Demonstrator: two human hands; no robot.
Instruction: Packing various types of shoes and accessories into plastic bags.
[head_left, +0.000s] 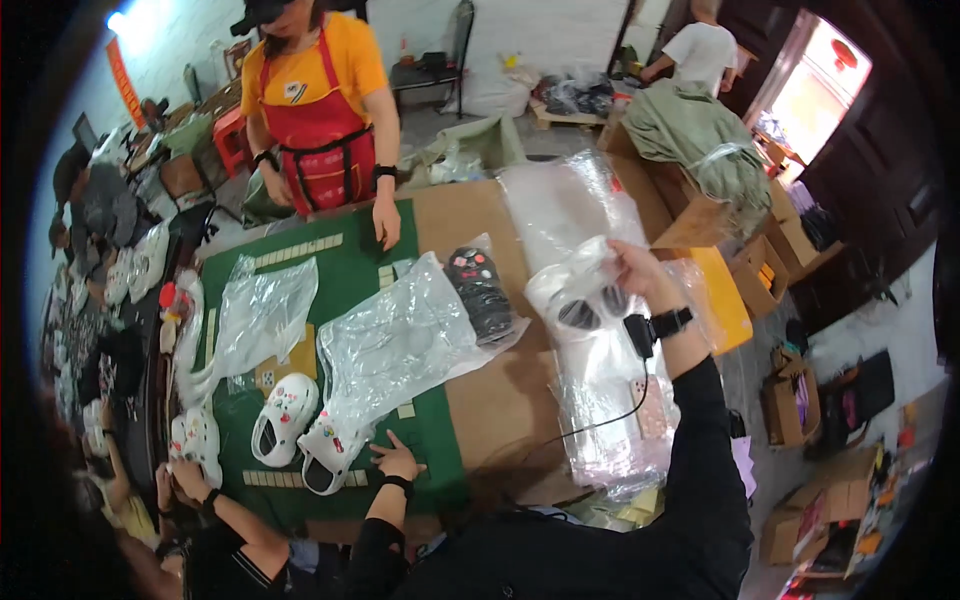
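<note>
My right hand [638, 270] is closed around the upper edge of a pair of white clogs [580, 300], whose dark openings face me. The clogs are over a stack of clear plastic bags [610, 400]. My left hand [398, 458] rests with spread fingers on a green mat [420, 430], holding nothing. Just left of it lies a white clog with small colourful charms [332, 452], its toe partly under a clear plastic bag [395, 325]. Another decorated white clog [285, 418] lies beside that one. A bagged black clog with red charms [478, 295] lies farther off.
Rows of small cream tiles [290, 480] lie along the mat. Across the table stands a person in a red apron [325, 140]; at my left a co-worker's hands [185, 485] touch another decorated clog [195, 440]. A cardboard box [690, 205] with green cloth stands at the far right.
</note>
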